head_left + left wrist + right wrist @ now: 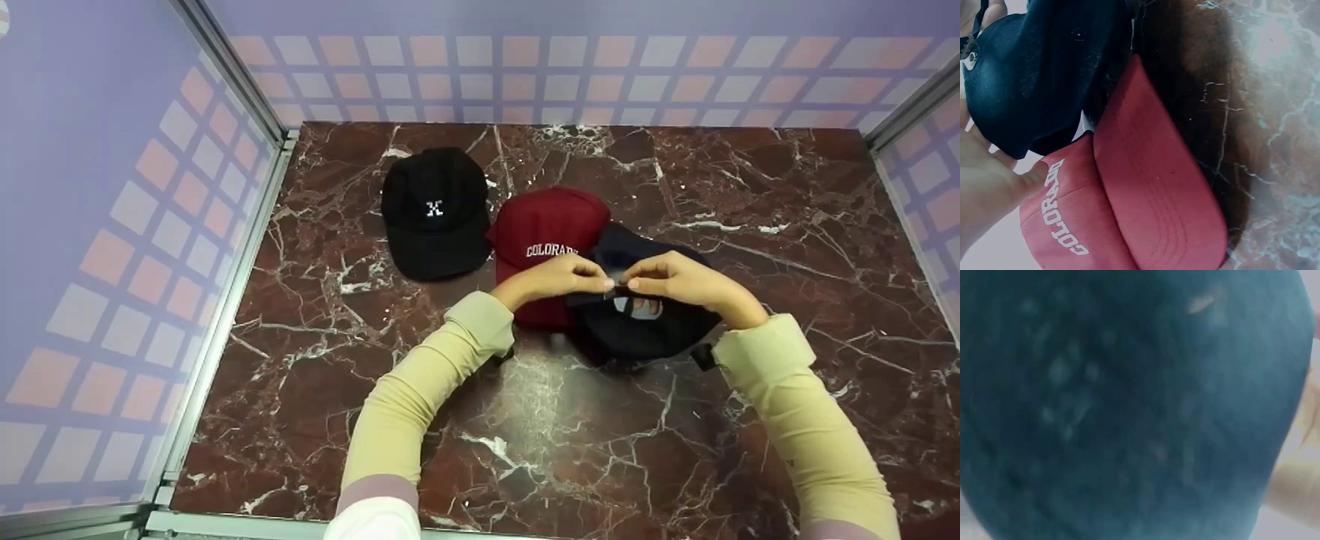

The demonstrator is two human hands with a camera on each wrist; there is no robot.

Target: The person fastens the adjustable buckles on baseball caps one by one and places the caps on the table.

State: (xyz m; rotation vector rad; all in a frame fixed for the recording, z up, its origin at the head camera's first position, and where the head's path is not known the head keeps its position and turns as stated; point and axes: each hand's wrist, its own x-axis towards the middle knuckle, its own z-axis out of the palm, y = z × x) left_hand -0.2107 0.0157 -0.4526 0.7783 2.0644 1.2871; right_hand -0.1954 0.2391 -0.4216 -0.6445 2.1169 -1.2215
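A dark navy baseball cap (652,337) is between my hands, turned with its back opening towards me. My left hand (559,276) pinches one end of its back strap (616,288) between thumb and fingertips. From the other side, my right hand (681,279) pinches the strap, its fingertips close to the left ones. In the left wrist view the navy cap (1027,79) shows a small metal fastener (971,57) by the strap. A red cap (551,217) lettered "COLORADO" lies under my left hand, partly covered by it. The navy cap (1129,410) fills most of the right wrist view, blurred.
A black cap (435,214) with a small white emblem lies left of the red one, brim towards me. The caps are on a dark red marbled table (337,420). Purple checkered panels (525,60) in metal frames stand along its back and sides.
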